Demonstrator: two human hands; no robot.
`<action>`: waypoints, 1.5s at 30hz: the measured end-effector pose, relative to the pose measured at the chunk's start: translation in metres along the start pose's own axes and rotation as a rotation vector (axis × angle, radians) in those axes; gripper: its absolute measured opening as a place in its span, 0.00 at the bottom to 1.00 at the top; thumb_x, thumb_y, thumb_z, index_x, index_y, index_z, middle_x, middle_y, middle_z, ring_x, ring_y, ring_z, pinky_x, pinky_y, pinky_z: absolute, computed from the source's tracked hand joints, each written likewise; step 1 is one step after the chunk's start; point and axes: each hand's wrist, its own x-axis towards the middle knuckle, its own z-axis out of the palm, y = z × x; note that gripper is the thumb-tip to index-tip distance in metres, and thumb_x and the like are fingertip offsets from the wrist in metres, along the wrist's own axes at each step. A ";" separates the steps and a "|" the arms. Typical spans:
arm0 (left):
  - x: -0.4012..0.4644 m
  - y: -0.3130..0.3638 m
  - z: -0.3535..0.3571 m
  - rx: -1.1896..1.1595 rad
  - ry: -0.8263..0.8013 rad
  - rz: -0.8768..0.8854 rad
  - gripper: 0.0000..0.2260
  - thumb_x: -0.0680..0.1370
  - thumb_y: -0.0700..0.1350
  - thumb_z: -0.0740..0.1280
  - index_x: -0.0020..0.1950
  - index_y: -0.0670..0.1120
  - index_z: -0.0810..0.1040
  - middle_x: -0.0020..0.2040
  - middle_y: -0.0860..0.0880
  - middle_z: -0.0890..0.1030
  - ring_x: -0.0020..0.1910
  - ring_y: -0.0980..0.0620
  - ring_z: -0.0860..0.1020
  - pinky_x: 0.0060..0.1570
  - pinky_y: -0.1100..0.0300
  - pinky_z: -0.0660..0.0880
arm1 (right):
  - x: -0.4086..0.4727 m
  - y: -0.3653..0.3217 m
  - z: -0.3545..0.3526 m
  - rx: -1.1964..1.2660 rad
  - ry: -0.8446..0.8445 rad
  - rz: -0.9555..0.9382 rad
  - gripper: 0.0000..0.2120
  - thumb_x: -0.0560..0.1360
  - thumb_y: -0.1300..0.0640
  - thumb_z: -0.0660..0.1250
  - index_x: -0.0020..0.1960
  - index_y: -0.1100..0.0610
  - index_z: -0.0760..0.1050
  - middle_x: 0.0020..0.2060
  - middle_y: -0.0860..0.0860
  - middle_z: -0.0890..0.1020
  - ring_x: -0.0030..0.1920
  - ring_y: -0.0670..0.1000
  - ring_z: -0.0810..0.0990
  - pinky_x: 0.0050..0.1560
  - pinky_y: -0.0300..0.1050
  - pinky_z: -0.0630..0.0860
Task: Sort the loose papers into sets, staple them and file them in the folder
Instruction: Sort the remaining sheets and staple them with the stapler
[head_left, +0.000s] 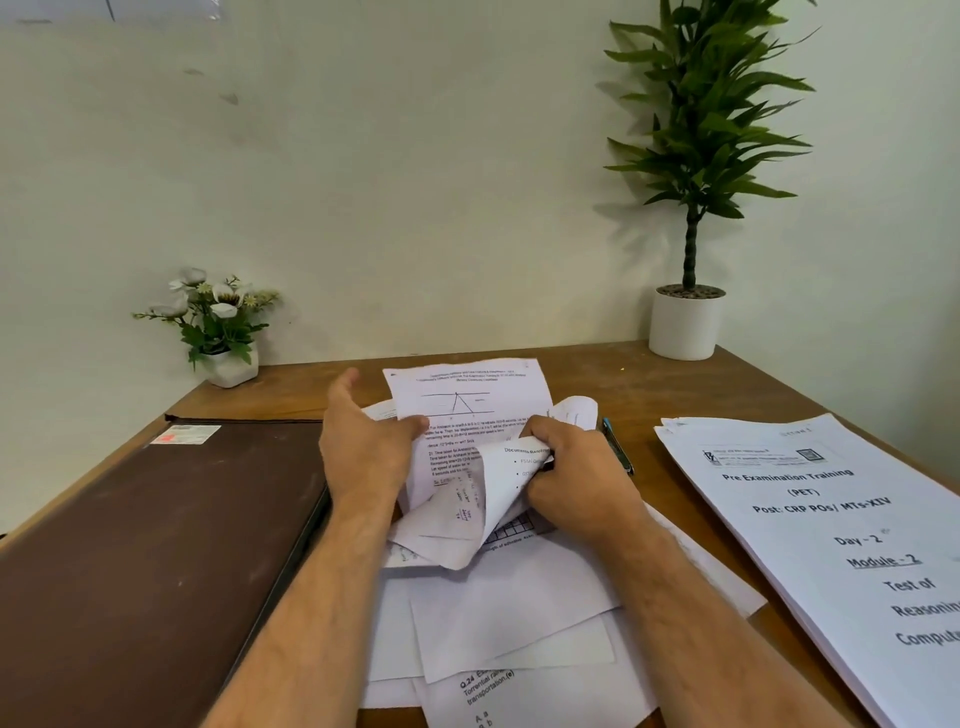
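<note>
A messy pile of loose printed papers (514, 618) covers the middle of the wooden desk. My left hand (363, 447) holds up a sheet with a diagram (467, 400), thumb on its left edge, fingers mostly straight. My right hand (566, 467) grips several curled sheets (483, 499) lifted off the pile. A closed brown folder (156, 545) lies at the left. A thick stacked set headed "Pre Examination Training" (831, 545) lies at the right. No stapler is visible.
A pen (618, 447) lies on the desk (623, 374) between the pile and the right stack. A small flower pot (228, 358) stands at the back left, a tall potted plant (685, 322) at the back right against the wall.
</note>
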 end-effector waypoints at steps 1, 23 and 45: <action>0.000 0.002 -0.001 -0.032 0.020 0.004 0.33 0.72 0.39 0.78 0.74 0.51 0.70 0.60 0.53 0.81 0.58 0.52 0.80 0.59 0.55 0.76 | 0.000 0.000 0.000 0.016 0.017 -0.005 0.15 0.74 0.63 0.67 0.52 0.44 0.72 0.52 0.42 0.80 0.51 0.46 0.76 0.54 0.50 0.79; -0.002 0.023 -0.026 -0.117 0.557 0.390 0.13 0.82 0.48 0.66 0.56 0.40 0.84 0.46 0.47 0.85 0.43 0.60 0.77 0.43 0.80 0.66 | 0.004 0.003 0.003 0.186 0.555 -0.427 0.07 0.70 0.65 0.67 0.43 0.55 0.80 0.41 0.43 0.79 0.40 0.46 0.78 0.37 0.33 0.76; -0.042 0.015 0.018 0.230 0.023 0.995 0.12 0.81 0.49 0.64 0.56 0.48 0.86 0.51 0.53 0.87 0.49 0.54 0.84 0.44 0.56 0.82 | 0.008 -0.003 0.005 0.251 0.593 -0.401 0.06 0.76 0.64 0.72 0.48 0.56 0.77 0.44 0.47 0.80 0.45 0.42 0.79 0.41 0.29 0.74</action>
